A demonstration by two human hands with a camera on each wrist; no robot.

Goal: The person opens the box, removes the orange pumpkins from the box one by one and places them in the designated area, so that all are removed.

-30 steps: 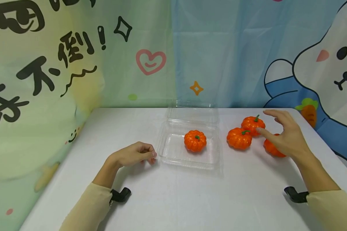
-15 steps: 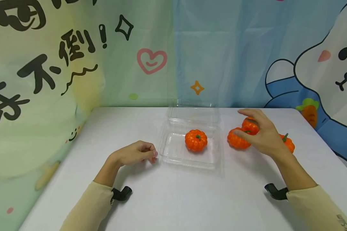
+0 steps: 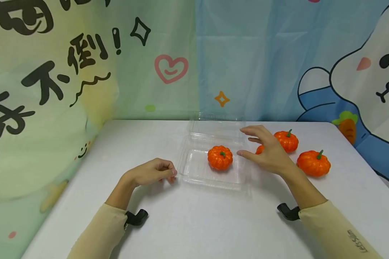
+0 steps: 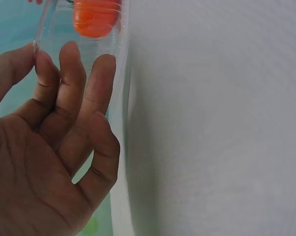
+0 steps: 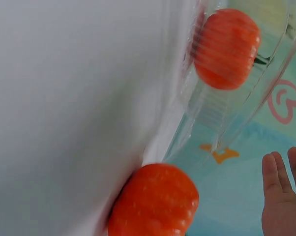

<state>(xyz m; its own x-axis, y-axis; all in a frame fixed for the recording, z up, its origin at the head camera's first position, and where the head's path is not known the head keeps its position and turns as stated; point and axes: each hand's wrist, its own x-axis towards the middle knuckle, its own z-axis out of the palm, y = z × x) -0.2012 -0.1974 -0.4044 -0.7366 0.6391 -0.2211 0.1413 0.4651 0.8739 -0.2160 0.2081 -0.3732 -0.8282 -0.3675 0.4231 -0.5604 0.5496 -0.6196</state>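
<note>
A clear plastic clamshell box [image 3: 194, 177] lies with its lid up on the white table. One small orange pumpkin [image 3: 219, 159] with a green stem sits in its base. My left hand [image 3: 150, 172] pinches the box's left rim between thumb and index finger; the left wrist view shows the fingertips meeting at the rim. My right hand [image 3: 268, 153] is held with fingers spread by the box's right side, holding nothing. Behind it a second pumpkin [image 3: 260, 149] is mostly hidden in the head view; in the right wrist view this pumpkin [image 5: 155, 201] stands beside the box.
Two more pumpkins, one farther back [image 3: 287, 141] and one nearer [image 3: 313, 164], rest on the table [image 3: 220, 223] to the right. A printed cloth backdrop [image 3: 233, 64] hangs close behind the table's far edge.
My right hand has moved left, from over the right-hand pumpkins to the box's right side, uncovering two of them. My left hand stays at the rim.
</note>
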